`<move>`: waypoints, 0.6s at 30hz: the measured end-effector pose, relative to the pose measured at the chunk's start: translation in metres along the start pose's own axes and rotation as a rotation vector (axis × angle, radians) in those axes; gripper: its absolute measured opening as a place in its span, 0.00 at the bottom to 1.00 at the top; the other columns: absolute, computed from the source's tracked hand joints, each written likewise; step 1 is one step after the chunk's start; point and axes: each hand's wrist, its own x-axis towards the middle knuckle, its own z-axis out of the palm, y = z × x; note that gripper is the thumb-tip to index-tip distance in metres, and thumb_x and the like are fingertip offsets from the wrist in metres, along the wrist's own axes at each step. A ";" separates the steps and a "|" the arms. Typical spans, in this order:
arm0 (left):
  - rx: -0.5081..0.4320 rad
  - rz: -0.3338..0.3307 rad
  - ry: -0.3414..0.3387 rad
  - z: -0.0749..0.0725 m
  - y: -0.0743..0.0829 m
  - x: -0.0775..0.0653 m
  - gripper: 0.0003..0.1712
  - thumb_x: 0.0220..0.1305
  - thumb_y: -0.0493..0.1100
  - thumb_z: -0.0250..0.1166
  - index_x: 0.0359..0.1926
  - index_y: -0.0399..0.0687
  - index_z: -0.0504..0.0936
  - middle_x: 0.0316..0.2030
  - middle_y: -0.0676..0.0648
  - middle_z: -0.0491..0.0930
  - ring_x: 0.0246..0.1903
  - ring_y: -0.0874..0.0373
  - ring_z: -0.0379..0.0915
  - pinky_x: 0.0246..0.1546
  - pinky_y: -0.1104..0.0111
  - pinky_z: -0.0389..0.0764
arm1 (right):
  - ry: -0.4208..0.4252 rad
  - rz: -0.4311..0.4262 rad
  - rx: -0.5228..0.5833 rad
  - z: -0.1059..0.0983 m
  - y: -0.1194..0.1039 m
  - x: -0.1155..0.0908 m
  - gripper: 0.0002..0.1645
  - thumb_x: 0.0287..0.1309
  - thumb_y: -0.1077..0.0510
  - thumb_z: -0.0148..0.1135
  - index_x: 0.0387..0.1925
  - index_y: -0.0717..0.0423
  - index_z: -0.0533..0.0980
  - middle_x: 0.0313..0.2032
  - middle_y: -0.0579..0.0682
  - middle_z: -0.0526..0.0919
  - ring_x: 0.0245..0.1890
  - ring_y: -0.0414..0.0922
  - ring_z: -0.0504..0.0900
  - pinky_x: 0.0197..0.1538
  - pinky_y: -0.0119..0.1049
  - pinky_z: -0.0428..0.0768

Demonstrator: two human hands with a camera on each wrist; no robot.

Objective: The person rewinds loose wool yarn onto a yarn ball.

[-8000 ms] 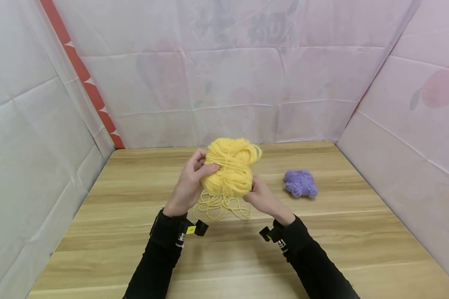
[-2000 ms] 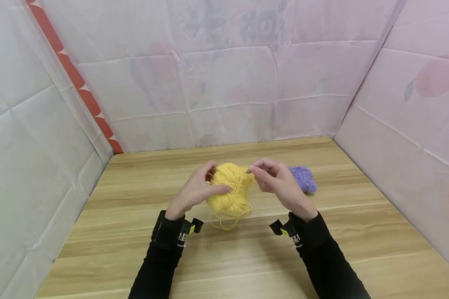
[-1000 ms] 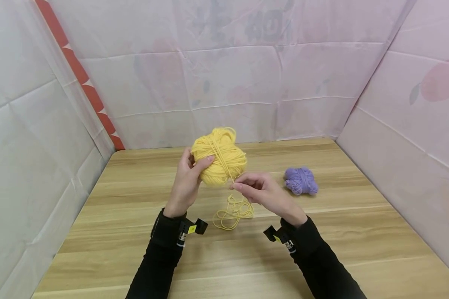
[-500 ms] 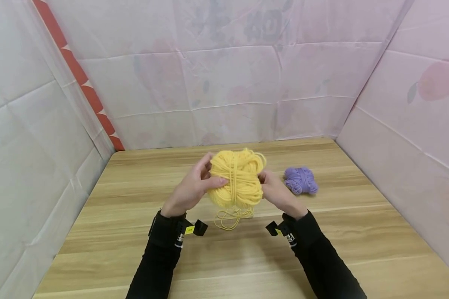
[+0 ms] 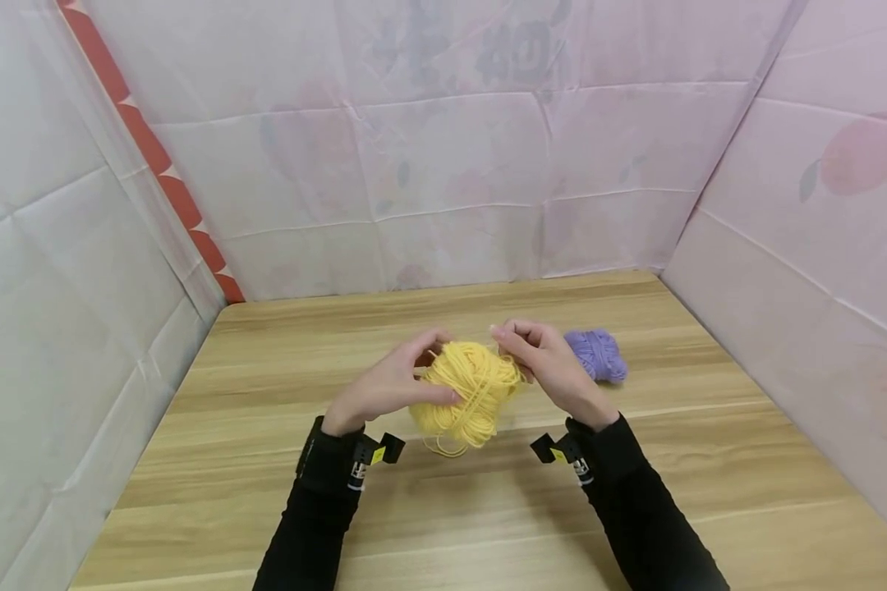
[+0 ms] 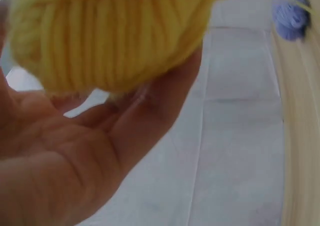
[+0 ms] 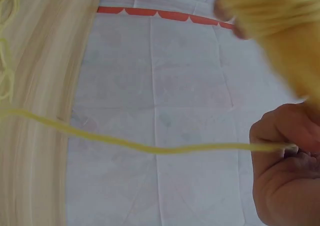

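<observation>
A fluffy yellow skein of yarn (image 5: 469, 394) is gripped in my left hand (image 5: 388, 390), thumb across its near face and fingers behind. The left wrist view shows the wound strands of the skein (image 6: 120, 41) close up, above the palm. Just right of the skein, my right hand (image 5: 554, 369) pinches a yellow yarn strand (image 7: 150, 148), which runs away from the curled fingers in the right wrist view. Part of the loose yarn (image 5: 447, 449) shows below the skein, mostly hidden by it; loops of it (image 7: 7, 61) lie on the table.
A small purple skein (image 5: 599, 355) lies on the wooden table (image 5: 281, 509), right of and partly behind my right hand. White printed cloth walls (image 5: 443, 156) enclose the table's back and sides.
The yellow skein has been lowered and tilted since half a second ago. My right hand has risen from behind the skein's right side to its upper right.
</observation>
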 end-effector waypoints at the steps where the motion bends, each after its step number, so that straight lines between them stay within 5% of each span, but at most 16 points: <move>1: 0.031 -0.011 0.033 0.000 -0.001 0.001 0.30 0.52 0.44 0.71 0.56 0.54 0.70 0.48 0.49 0.75 0.48 0.54 0.73 0.44 0.63 0.81 | 0.002 -0.013 0.012 0.000 -0.001 -0.001 0.18 0.69 0.48 0.54 0.29 0.56 0.71 0.19 0.43 0.61 0.18 0.40 0.59 0.22 0.31 0.60; 6: 0.063 -0.043 0.172 0.001 -0.004 0.004 0.30 0.49 0.42 0.72 0.54 0.50 0.72 0.46 0.46 0.75 0.45 0.52 0.71 0.38 0.65 0.80 | -0.013 -0.066 0.010 0.000 -0.006 -0.007 0.14 0.69 0.52 0.54 0.40 0.60 0.77 0.16 0.43 0.60 0.17 0.42 0.58 0.22 0.34 0.58; 18: -0.105 -0.041 0.430 -0.001 -0.004 0.007 0.28 0.51 0.41 0.73 0.50 0.45 0.69 0.45 0.42 0.72 0.43 0.51 0.72 0.35 0.65 0.83 | -0.081 -0.171 -0.098 0.009 -0.016 -0.012 0.14 0.70 0.56 0.52 0.45 0.62 0.78 0.16 0.42 0.64 0.16 0.39 0.60 0.19 0.35 0.57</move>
